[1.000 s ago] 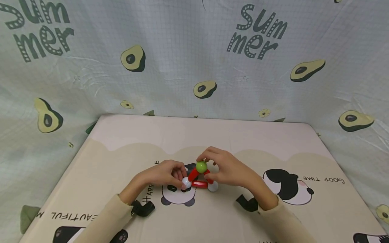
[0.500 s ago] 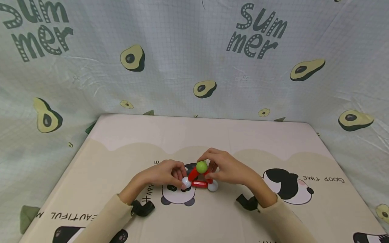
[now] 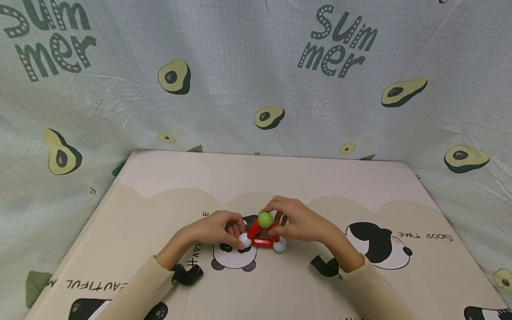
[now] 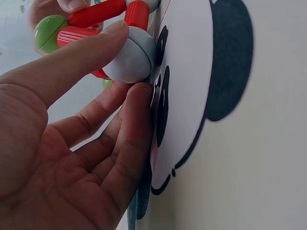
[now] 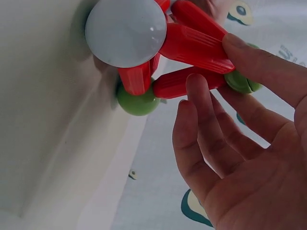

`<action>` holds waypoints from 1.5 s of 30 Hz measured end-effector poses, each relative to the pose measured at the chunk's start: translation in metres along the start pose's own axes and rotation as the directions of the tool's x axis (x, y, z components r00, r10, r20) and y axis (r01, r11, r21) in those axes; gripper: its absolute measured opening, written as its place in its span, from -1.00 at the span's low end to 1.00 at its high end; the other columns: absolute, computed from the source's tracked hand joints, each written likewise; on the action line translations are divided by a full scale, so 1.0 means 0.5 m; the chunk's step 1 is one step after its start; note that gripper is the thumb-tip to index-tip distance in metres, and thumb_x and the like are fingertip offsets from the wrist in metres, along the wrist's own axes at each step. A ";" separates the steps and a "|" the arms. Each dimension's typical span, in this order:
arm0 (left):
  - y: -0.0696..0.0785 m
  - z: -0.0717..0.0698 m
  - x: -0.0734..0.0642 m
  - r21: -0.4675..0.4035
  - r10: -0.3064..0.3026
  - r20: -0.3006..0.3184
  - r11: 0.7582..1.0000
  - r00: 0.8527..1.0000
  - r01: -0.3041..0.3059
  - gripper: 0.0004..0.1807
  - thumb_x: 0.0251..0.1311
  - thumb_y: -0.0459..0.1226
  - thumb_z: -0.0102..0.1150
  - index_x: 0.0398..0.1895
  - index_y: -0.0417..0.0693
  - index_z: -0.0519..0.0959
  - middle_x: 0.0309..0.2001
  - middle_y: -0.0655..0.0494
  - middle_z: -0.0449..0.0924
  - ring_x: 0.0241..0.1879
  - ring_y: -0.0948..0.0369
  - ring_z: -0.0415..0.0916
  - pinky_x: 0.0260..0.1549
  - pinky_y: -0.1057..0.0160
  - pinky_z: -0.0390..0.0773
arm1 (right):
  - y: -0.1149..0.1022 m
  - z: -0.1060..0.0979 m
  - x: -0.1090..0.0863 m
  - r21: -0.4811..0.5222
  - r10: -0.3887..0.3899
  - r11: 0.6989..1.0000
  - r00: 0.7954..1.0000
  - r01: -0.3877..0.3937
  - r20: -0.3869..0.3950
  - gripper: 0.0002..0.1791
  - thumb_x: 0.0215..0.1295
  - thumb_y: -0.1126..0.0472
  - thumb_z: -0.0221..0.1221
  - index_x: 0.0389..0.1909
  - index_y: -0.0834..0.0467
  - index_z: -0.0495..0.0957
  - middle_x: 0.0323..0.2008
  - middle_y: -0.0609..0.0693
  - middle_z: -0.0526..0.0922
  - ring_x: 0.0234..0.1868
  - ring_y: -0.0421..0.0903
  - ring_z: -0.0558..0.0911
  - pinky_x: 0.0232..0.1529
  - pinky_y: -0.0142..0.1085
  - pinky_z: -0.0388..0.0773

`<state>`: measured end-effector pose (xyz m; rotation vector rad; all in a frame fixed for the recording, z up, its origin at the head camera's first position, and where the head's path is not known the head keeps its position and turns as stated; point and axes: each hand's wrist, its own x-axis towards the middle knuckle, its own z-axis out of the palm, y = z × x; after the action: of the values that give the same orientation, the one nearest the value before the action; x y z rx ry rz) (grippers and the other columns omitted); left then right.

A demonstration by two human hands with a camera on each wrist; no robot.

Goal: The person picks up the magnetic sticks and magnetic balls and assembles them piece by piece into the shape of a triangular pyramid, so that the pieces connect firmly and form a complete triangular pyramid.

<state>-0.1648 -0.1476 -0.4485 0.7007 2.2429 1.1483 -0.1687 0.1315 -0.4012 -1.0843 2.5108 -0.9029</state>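
Observation:
A small frame of red rods (image 3: 262,242) joined by balls stands on the printed surface, like a magnetic stick-and-ball toy. At its left corner my left hand (image 3: 222,229) pinches a white ball (image 4: 132,57) between thumb and fingers. My right hand (image 3: 298,220) holds the raised top, its thumb on a red rod (image 5: 196,48) and fingertips at the top green ball (image 3: 265,219). Another white ball (image 3: 280,245) forms the right corner. Low at the back, a second green ball (image 5: 139,101) shows in the right wrist view.
The board (image 3: 272,178) carries printed pandas and lettering, including a panda face (image 3: 235,260) under the frame. A cloth (image 3: 224,98) with avocado prints hangs behind and at the sides. Black straps (image 3: 188,274) sit near both wrists.
My right hand has dipped very slightly at the top of the frame. The left hand and the frame stay practically in place.

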 end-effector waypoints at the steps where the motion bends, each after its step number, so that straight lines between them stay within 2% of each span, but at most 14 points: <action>1: 0.001 0.000 0.000 0.002 0.002 0.000 1.000 1.000 -0.002 -0.68 0.08 -0.21 0.54 -0.16 -0.09 0.63 -0.37 0.16 0.64 -0.33 0.21 0.58 -0.30 0.34 0.60 | 0.001 0.000 0.000 0.000 0.005 1.000 1.000 -0.005 0.002 -0.55 0.24 0.23 0.43 0.16 0.07 0.63 0.01 -0.08 0.64 -0.23 -0.31 0.66 -0.16 -0.43 0.66; 8: 0.004 0.001 -0.002 0.034 0.028 0.008 0.999 1.000 -0.028 -0.65 0.11 -0.19 0.52 -0.10 -0.09 0.63 -0.39 0.18 0.62 -0.36 0.23 0.56 -0.34 0.35 0.55 | 0.004 -0.001 -0.002 0.022 0.004 1.000 1.000 -0.004 0.008 -0.56 0.26 0.22 0.41 0.17 0.07 0.63 0.01 -0.07 0.62 -0.18 -0.27 0.67 -0.13 -0.42 0.67; 15: 0.002 0.004 0.001 0.032 0.043 -0.004 0.999 0.999 -0.043 -0.68 0.12 -0.18 0.51 -0.14 -0.07 0.62 -0.42 0.18 0.61 -0.40 0.25 0.55 -0.36 0.36 0.53 | 0.009 0.002 0.000 0.031 -0.012 0.999 1.000 0.013 -0.021 -0.55 0.30 0.25 0.38 0.20 0.09 0.60 0.06 -0.05 0.62 -0.07 -0.19 0.69 -0.08 -0.38 0.69; 28: 0.002 0.005 0.003 0.009 0.028 -0.003 1.000 1.000 -0.027 -0.69 0.16 -0.19 0.48 -0.12 -0.08 0.61 -0.42 0.16 0.61 -0.41 0.24 0.56 -0.38 0.35 0.52 | 0.015 0.002 0.002 0.045 -0.024 0.999 0.999 0.025 -0.024 -0.58 0.33 0.26 0.34 0.20 0.13 0.58 0.08 -0.03 0.59 -0.02 -0.14 0.68 -0.03 -0.36 0.68; 38: 0.003 0.005 0.002 0.004 0.030 -0.001 1.000 1.000 -0.030 -0.70 0.17 -0.20 0.47 -0.11 -0.08 0.60 -0.41 0.15 0.61 -0.40 0.23 0.56 -0.37 0.35 0.53 | 0.022 0.001 -0.001 0.027 0.015 1.000 1.000 -0.015 -0.002 -0.51 0.33 0.22 0.36 0.27 0.09 0.55 0.12 -0.05 0.60 -0.01 -0.13 0.70 -0.05 -0.40 0.66; 45: 0.005 0.004 -0.001 -0.008 0.024 0.006 1.000 1.000 -0.024 -0.70 0.18 -0.20 0.47 -0.11 -0.09 0.60 -0.41 0.14 0.61 -0.40 0.22 0.54 -0.37 0.34 0.51 | 0.024 0.001 -0.003 0.042 -0.014 0.999 1.000 0.015 -0.007 -0.52 0.32 0.23 0.36 0.25 0.11 0.56 0.10 -0.03 0.61 -0.03 -0.13 0.70 -0.07 -0.39 0.67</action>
<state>-0.1626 -0.1455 -0.4474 0.7287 2.2289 1.1645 -0.1745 0.1386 -0.4092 -1.0894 2.4810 -0.9607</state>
